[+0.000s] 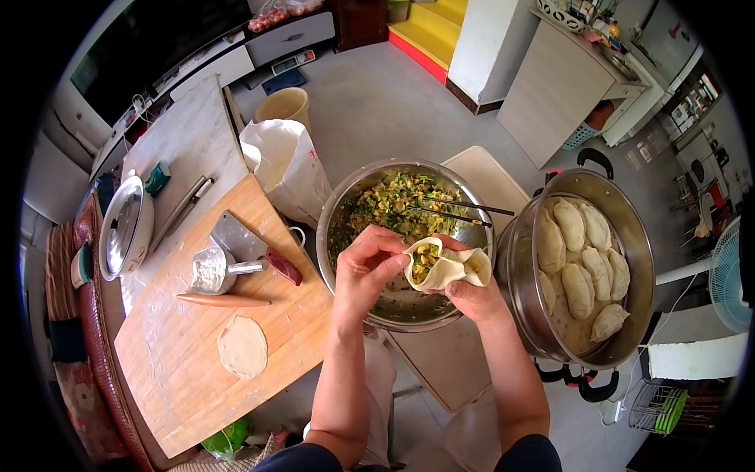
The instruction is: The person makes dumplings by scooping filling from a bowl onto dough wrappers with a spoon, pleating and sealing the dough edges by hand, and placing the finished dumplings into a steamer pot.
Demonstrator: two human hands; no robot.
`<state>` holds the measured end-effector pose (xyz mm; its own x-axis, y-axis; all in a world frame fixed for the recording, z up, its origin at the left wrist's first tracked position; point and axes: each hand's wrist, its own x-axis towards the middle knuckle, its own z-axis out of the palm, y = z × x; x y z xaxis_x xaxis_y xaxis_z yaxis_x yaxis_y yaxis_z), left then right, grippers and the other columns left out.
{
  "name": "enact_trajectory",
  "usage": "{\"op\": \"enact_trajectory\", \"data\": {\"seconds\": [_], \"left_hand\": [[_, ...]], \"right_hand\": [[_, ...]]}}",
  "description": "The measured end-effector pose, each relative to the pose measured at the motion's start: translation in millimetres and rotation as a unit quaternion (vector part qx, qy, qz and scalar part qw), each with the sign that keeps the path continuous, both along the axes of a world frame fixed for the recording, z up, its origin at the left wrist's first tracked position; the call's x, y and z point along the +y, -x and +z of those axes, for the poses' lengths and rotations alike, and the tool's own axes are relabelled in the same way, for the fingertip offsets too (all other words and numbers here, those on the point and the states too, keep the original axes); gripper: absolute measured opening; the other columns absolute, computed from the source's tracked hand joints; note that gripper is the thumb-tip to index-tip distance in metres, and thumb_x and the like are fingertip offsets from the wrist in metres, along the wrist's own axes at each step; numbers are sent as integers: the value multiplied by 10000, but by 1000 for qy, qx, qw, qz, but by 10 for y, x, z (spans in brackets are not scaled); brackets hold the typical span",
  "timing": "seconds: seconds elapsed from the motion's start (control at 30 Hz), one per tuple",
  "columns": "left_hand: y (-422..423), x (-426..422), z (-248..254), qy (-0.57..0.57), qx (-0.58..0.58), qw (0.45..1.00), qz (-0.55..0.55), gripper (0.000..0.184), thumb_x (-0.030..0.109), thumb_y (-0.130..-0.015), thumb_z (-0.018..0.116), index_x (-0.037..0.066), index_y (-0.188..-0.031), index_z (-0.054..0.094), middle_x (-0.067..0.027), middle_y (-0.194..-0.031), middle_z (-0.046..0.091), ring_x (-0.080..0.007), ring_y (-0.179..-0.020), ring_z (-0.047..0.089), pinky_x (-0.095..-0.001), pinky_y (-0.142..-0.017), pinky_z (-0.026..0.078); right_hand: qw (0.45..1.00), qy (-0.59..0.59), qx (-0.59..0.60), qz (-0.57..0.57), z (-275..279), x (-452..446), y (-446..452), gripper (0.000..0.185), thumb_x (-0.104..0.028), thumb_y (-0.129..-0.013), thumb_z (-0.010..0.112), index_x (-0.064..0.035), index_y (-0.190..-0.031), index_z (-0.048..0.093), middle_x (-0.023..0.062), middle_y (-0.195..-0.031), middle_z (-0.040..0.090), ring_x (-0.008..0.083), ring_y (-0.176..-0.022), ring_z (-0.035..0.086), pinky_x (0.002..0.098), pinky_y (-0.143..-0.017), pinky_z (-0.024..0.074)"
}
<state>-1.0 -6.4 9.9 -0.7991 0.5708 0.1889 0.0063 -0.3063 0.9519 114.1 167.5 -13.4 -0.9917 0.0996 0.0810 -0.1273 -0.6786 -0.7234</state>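
Note:
A partly folded dumpling (445,270) is held over the near side of a steel bowl (332,206), its yellow and green filling showing through gaps in the dough. My left hand (366,263) pinches the dough's left edge between thumb and fingers. From below and the right, my right hand (470,297) cups the wrapper. Chopped vegetable filling (393,200) lies in the bowl, and a pair of dark chopsticks (464,211) rests across its right rim. Right of the bowl, a steamer pot (543,326) holds several shaped dumplings (579,289).
On the wooden board (169,377) lie a flat dough round (242,347), a rolling pin (223,300), a flour scoop (211,270) and a dough scraper (238,236). A white flour sack (287,169) stands behind the board. A lidded pot (128,228) sits at the far left.

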Motion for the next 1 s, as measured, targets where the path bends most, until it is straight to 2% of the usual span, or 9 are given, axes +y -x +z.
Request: {"op": "enact_trajectory", "data": {"seconds": [0.13,0.23,0.33,0.43,0.53,0.73,0.83,1.0], "left_hand": [[-64,32,93,52,58,995,61,76,-26,-842,733,-29,-917,719,-64,-981,625,-138,-939,600,-260,-796,491],[-37,16,92,75,122,989,37,144,-5,-841,747,-32,-978,711,-68,-1038,608,-144,-947,604,-266,-811,506],[-7,-58,121,-15,8,996,-82,263,13,-813,783,-30,-1057,695,-72,-1109,576,-152,-956,603,-280,-846,522],[46,-97,87,-43,15,990,-131,369,11,-778,813,-29,-1118,676,-73,-1155,546,-155,-972,601,-285,-867,532],[58,-90,27,-31,10,993,-113,404,86,-760,854,-43,-1103,683,-66,-1151,542,-157,-982,593,-289,-838,528],[-11,-67,121,3,35,998,-53,250,53,-777,831,-21,-994,730,-67,-1059,596,-152,-966,601,-279,-809,514],[-15,-47,115,0,67,997,-39,161,-22,-804,775,-17,-957,728,-68,-1025,616,-150,-954,609,-279,-820,518],[1,-43,62,3,62,998,-32,114,4,-823,762,-12,-931,725,-71,-992,624,-155,-947,608,-278,-823,503]], "right_hand": [[1000,-3,-12,-15,12,-12,8,808,-189,-798,853,-30,-1469,432,98,-1377,555,229,-1190,608,375,-876,609],[1000,10,-13,-25,13,-11,11,805,-196,-801,852,-34,-1468,433,101,-1379,556,237,-1209,603,373,-874,609],[1000,5,-10,-22,10,28,-2,802,-200,-806,849,-36,-1470,430,102,-1379,558,243,-1221,599,373,-879,606],[1000,-6,-12,-21,43,33,-4,805,-200,-804,850,-40,-1471,429,100,-1376,560,241,-1217,601,372,-885,605],[999,-28,-15,-7,20,25,12,802,-197,-802,852,-40,-1468,433,96,-1371,561,236,-1212,602,374,-897,603],[1000,-9,-26,-9,80,-12,13,833,-118,-744,886,-48,-1453,454,83,-1349,570,234,-1198,605,380,-935,593],[999,2,-39,-5,92,-2,14,843,-69,-723,890,-55,-1449,462,79,-1337,575,236,-1201,604,385,-947,589],[999,-37,-30,-10,91,12,12,812,-11,-727,868,-24,-1434,471,84,-1321,587,216,-1186,606,368,-952,578]]}}
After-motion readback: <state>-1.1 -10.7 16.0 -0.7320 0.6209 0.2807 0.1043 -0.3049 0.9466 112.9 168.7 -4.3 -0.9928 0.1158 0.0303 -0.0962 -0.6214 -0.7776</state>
